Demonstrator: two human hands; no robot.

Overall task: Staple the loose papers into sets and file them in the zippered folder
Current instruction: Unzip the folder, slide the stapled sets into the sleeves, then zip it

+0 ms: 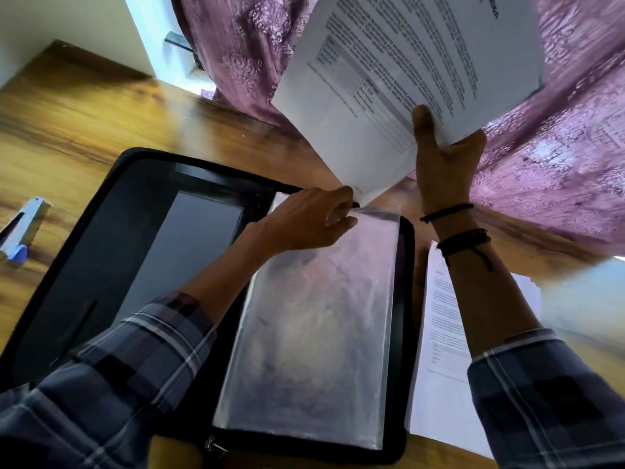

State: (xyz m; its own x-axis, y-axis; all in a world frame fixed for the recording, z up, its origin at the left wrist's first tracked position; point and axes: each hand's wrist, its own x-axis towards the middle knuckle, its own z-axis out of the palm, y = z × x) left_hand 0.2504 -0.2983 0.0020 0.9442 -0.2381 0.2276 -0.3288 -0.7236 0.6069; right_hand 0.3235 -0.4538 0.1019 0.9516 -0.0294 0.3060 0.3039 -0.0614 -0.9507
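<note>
One set of printed sheets is held in the air beyond the far edge of the zippered folder, tilted, its lowest corner pointing down. That corner meets the top edge of the clear plastic sleeve. The right hand grips the set at its lower edge, thumb flat on the printed face and fingers curled behind. The left hand pinches the sleeve's top edge near its far left corner, fingers curled, just beside the paper's corner.

The sleeve lies on the right half of the black folder, which is open flat on the wooden table. The sleeve's right long edge runs close along the folder's right rim, and its near edge stops short of the near rim, where the zipper pull lies. The left half shows dark pocket panels, crossed by the left forearm in a plaid sleeve.

A narrow strip of bare table separates the folder's right rim from a pile of loose papers, and the right forearm, with dark wristbands, passes over that pile. A purple curtain hangs close behind the raised sheets along the far side. A stapler stands at the left edge of the view, well apart from the folder, with open tabletop between them.
</note>
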